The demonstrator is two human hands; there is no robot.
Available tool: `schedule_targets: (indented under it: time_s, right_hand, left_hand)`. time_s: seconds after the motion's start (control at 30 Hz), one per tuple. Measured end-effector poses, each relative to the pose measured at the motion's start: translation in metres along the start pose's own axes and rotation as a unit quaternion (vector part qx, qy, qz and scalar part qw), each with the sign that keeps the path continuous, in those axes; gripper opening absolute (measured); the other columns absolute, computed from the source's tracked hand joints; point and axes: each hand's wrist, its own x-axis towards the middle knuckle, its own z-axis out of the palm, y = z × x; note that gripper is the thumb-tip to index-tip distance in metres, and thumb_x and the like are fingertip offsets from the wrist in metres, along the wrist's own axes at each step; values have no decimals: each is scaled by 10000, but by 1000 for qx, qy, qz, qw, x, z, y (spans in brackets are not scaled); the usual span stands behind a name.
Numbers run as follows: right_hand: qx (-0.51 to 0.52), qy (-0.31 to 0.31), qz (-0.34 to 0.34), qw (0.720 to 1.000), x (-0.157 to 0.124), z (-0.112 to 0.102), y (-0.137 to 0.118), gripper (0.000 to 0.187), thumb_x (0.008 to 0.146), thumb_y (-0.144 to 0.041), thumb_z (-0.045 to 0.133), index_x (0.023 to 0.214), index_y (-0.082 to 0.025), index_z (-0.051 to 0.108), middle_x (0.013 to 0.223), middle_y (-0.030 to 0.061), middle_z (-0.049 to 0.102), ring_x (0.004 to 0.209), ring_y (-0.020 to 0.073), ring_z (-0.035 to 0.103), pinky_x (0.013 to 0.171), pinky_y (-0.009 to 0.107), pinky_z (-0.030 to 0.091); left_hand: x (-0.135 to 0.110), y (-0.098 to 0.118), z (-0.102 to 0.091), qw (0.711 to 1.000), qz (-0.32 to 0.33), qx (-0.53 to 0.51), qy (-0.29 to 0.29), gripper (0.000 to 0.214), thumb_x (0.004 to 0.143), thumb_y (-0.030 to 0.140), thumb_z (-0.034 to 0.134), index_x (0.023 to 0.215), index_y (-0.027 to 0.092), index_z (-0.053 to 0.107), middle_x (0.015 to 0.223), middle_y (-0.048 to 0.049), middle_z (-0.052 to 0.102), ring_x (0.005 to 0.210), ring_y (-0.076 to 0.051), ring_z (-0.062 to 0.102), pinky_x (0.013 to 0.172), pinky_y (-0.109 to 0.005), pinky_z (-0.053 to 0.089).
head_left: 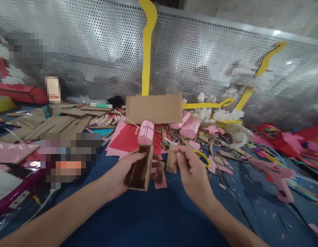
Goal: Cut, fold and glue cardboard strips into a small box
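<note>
The left hand is clasping an open cardboard box above the near worktop; the right hand, fingers nearly closed, is hovering at a cardboard strip, hold unclear. Over-squeezing could be buckling that box!

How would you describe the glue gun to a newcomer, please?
From the metal screen, come down to the blue table. The glue gun lies right of the right grip. Unlike the flat paper scraps nearby, it has a pink handle trailing a black cord.
</note>
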Motion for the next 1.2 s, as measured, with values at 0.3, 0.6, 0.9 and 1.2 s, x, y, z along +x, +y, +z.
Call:
schedule_targets:
  time_s: [0.3, 0.6, 0.9, 1.2]
  right_hand:
    - [28, -25, 102, 994, 0, -4, 6, 583, 1061, -559, 425, 581, -227, 441, 418, -65, 385, 374, 96, 370, 411, 247, 291]
    - [57, -143, 53, 987, -2, 4, -6, 193, 1039, -315, 507, 972, -194, 641, 787, 10, 637, 693, 149, 615, 654, 266, 508]
    - [-16, -144, 63, 987, -3, 4, -2, 111, 961, -259, 598, 944, -194, 687, 778, 9, 703, 688, 161, 646, 661, 277, 508]
    - [-53, -111, 45, 991, -3, 3, -3, 125, 920, -204, 589, 836, -192, 680, 718, 0, 713, 636, 154, 644, 608, 256, 492]
  left_hand:
    - [-4, 6, -6, 996, 34, -25, -77, 403, 845, 131, 644, 1241, 200, 618, 1138, -106, 764, 1056, -276, 731, 869, -351, 567]
    - [-8, 4, 1, 983, 153, 57, -88, 572, 847, 227, 797, 1347, 269, 523, 1271, -90, 658, 1181, -282, 630, 922, -378, 543]
    - [-3, -1, -6, 952, 253, 156, -69, 760, 866, 287, 796, 1504, 312, 382, 1423, -95, 586, 1280, -280, 577, 1038, -397, 504]
    - [-6, -4, -5, 938, 234, 241, -91, 590, 763, 315, 884, 1267, 209, 595, 1204, -105, 731, 1113, -291, 700, 947, -382, 562]
